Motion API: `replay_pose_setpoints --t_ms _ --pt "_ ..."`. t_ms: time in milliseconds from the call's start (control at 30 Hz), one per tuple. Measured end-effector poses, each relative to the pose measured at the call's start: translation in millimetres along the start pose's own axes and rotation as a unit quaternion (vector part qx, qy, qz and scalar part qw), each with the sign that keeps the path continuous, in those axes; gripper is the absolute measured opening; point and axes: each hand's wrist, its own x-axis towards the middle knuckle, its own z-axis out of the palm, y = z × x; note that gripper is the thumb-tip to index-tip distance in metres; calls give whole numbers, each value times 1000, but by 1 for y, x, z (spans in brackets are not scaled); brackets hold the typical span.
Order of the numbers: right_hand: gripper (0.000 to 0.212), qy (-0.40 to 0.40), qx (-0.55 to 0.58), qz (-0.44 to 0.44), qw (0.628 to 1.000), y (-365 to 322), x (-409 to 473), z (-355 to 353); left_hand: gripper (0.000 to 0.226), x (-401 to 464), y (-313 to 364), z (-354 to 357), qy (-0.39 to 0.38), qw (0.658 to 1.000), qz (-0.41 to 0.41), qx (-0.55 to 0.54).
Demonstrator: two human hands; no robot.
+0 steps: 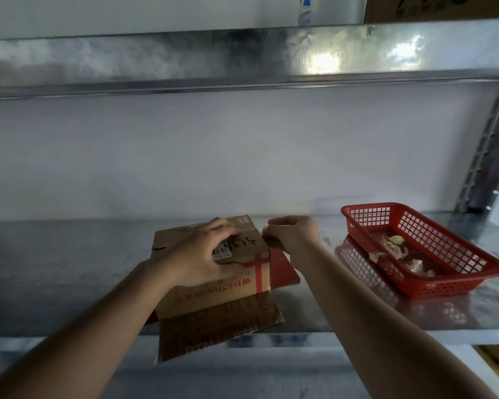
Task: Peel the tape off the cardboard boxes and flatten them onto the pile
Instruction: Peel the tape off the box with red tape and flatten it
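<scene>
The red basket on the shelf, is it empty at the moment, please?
No, the red basket holds several crumpled pale tape scraps.

We saw a shiny metal shelf [69,272] carrying everything. A flat pile of cardboard [219,326] lay on it near the front, one dark sheet jutting past the edge, with a red sheet [283,269] beneath. To the right, well apart, stood a red plastic basket [455,286].

left grip [202,251] bare | right grip [293,233] bare | forearms unsleeved
</scene>
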Motion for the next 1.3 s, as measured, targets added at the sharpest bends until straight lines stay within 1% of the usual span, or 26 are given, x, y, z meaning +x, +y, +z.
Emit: replay_pose_setpoints --t_ms 33,133,200,267,333,400,500,567,633,700,733,800,867,967,1033,1133,1200,1300 --pt "21 10 -23 -17 1000 0 0 1 109 0 -1 0 0 1000 2 -2" --pt "15 33 -139 -72 987 -1 0 2 93 0 -1 1 3 1000 6 1" --pt "12 15 -198 -81 977 -3 -1 2 87 0 -2 2 11 1000 9 13" --pt "12 -1 -212 -69 975 -8 -3 -1 85 1 -3 3 11 1000 14 13" --pt "11 -19 -192 -44 980 -10 -8 -7 88 1 -5 3 4 1000 25 1" --pt "13 -42 -146 -11 988 -9 -17 -13 92 0 -9 1 -6 999 38 -5" --pt "20 -63 -54 13 996 1 -29 -19 91 -3 -19 -8 -35 997 38 59" --pt "17 -58 -36 -8 998 6 -37 -17 87 -1 -22 -17 -67 993 3 94" --pt "12 -33 -55 -57 996 9 -45 -13 82 3 -14 -23 -81 990 -55 100" --pt "11 -20 -70 -98 993 9 -50 -9 73 8 2 -22 -81 992 -73 67" --pt "12 -29 -64 -98 993 8 -52 -8 69 11 9 -19 -82 994 -65 33" --pt "11 -81 -30 -60 994 5 -56 -8 57 11 19 -9 -80 996 -46 -7" --pt "11 -115 13 -4 993 1 -59 -9 47 7 19 -2 -61 997 -38 18" --pt "19 -81 45 43 995 -2 -57 -12 44 2 18 2 -34 997 -32 67" --pt "23 -81 61 53 993 -3 -56 -14 44 1 20 3 -31 996 -31 73" --pt "17 -103 105 70 987 -7 -55 -18 43 1 23 4 -24 996 -30 85" --pt "18 -107 95 67 987 -8 -53 -19 42 2 25 4 -26 995 -33 92" --pt "25 -88 58 50 993 -4 -52 -16 41 3 25 4 -31 995 -38 90"
